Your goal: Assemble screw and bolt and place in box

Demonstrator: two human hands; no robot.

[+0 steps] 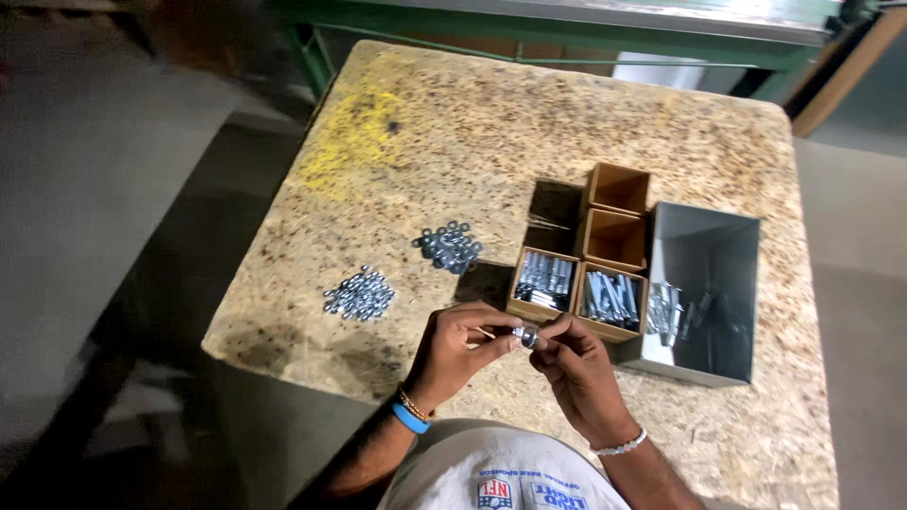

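Both hands meet at the near edge of a speckled chipboard table (586, 123), low in the head view. Left hand (458, 349), blue band and bead bracelet at the wrist, pinches one side of a small silver bolt with a nut on it (525, 334); right hand (576, 368), white bead bracelet at the wrist, pinches the other side. Fingertips of both hands closed on the piece, which sits in the air just above the table edge, between the two thumbs; too small to tell how far the nut is threaded. Just beyond the hands: four small brown cardboard boxes in a two-by-two block. Near left box (543, 281) holds silver bolts lying side by side; near right box (612, 300) holds the same kind. Far two boxes (616, 212) show only bare cardboard inside. Touching the block on its right, a grey metal bin (718, 246) with a few assembled silver pieces (666, 310) at its near left corner. Left of the boxes, apart from them, a loose pile of dark washers (449, 246); further left and nearer the edge, a pile of bright nuts (360, 294). Yellow paint patch (354, 142) on the far left of the tabletop.
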